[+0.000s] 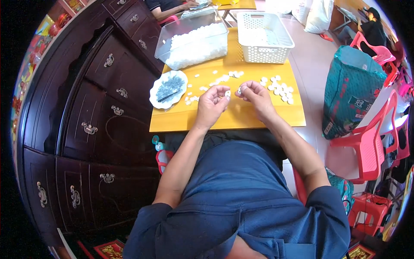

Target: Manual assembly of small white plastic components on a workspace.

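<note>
Over the middle of the wooden table, my left hand pinches a small white piece between thumb and fingertips. Just to its right, my right hand pinches another small pale piece with a dark spot on it. The two hands are close together but apart. Several loose white pieces lie scattered beyond and left of my left hand. On the right, a cluster of round white pieces lies beside my right hand. A scalloped white dish at the left holds many small grey-blue bits and a dark, thin tool.
A clear plastic bin full of white pieces stands at the back left, with a white perforated basket to its right. Dark wooden drawers line the left side. At the right are a large green bag and pink chairs. Another person's arm shows at the far end.
</note>
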A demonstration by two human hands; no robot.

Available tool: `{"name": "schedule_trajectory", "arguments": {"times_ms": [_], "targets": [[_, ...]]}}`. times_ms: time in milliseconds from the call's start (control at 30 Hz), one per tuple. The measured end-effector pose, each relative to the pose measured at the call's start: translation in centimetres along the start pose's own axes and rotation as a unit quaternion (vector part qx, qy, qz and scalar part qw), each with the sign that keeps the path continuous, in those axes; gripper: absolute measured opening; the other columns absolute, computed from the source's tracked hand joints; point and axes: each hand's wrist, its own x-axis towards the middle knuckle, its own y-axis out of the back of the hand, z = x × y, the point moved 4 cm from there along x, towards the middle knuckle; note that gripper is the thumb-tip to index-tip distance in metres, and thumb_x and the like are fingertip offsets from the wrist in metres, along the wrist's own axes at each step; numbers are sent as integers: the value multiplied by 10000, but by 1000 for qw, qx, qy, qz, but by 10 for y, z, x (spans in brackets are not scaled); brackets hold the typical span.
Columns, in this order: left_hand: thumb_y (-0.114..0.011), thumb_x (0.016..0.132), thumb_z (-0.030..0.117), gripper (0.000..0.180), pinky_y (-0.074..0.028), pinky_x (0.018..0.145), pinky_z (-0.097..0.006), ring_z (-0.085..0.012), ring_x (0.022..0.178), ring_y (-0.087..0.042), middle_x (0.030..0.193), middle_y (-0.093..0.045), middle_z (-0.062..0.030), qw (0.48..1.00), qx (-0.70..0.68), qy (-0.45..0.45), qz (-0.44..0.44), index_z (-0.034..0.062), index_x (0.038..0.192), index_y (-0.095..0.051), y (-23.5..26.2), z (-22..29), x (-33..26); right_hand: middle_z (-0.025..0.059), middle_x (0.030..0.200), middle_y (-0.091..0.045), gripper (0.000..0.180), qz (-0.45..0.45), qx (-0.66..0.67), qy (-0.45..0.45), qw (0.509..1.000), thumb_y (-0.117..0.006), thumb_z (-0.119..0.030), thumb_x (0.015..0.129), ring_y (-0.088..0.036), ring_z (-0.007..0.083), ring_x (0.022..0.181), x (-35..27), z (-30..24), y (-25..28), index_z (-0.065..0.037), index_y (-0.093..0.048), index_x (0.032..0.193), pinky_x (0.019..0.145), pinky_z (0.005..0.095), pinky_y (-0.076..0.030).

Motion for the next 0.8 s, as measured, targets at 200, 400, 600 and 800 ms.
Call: {"name": "schedule_trajectory", "arguments": {"times_ms": [200, 400, 600, 800], "targets": [[-654, 921, 8, 254, -461, 585, -182, -18, 663, -553, 956, -615, -7, 1000, 23, -10, 7, -20, 1173, -636, 3, 1, 1, 39, 916, -685, 130, -39, -44, 22, 998, -596, -147, 1016, -654, 110, 890, -3, -2, -8, -19, -620, 1012, 849, 266, -511], [-656, 922, -1, 263, -468, 594, -181, -12, 664, -556, 943, -620, 5, 1000, 25, -15, 3, -15, 1184, -641, 2, -2, 0, 26, 941, -667, 133, -56, -63, 16, 996, -595, -161, 1023, -659, 115, 913, -4, 1, -11, -29, -613, 1031, 855, 264, -502], [-651, 917, -14, 276, -483, 611, -178, -11, 669, -566, 953, -640, 7, 999, 48, -25, -1, -4, 1193, -650, 1, -2, -1, 41, 917, -679, 156, -49, -75, 17, 996, -589, -154, 1029, -665, 118, 877, -5, 1, -11, 1, -609, 1030, 842, 267, -536], [-665, 935, 0, 281, -485, 614, -171, 0, 686, -545, 982, -613, 13, 998, 59, -21, -9, 11, 1215, -642, 2, -5, -1, 44, 913, -680, 160, -55, -76, 14, 996, -589, -153, 1028, -665, 118, 876, -4, 2, -11, 5, -614, 1030, 844, 269, -539]]}}
